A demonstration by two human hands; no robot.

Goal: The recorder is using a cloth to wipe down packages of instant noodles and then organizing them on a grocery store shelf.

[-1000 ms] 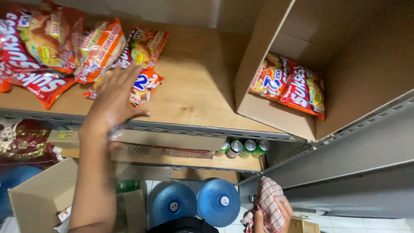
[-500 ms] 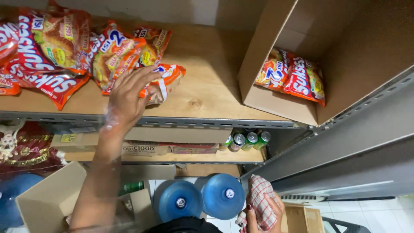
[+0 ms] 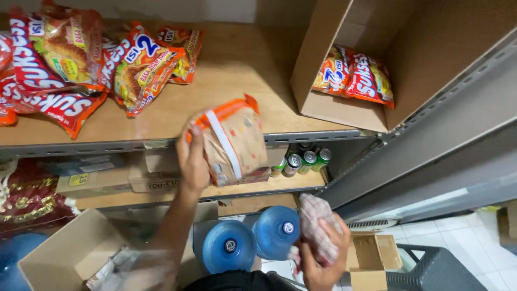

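Observation:
My left hand (image 3: 193,161) grips a noodle packet (image 3: 232,137) by its left edge, back side up, held in front of the wooden shelf (image 3: 226,81) edge. A pile of red and orange noodle packets (image 3: 81,64) lies on the shelf's left part. Low down near my body, my right hand (image 3: 320,256) is closed around a crumpled checked cloth (image 3: 318,226). An open cardboard box (image 3: 344,102) at the shelf's right end holds more of the same packets (image 3: 355,75).
A grey metal rack upright (image 3: 431,118) runs diagonally at right. The lower shelf carries drink cans (image 3: 301,161) and flat cartons (image 3: 107,178). Two blue water jugs (image 3: 253,240) stand on the floor, with an open carton (image 3: 70,253) at left and a small box (image 3: 371,258) at right.
My left hand has lifted one packet off the shelf and drawn it back toward me, turning it over. The right hand with the cloth has stayed low.

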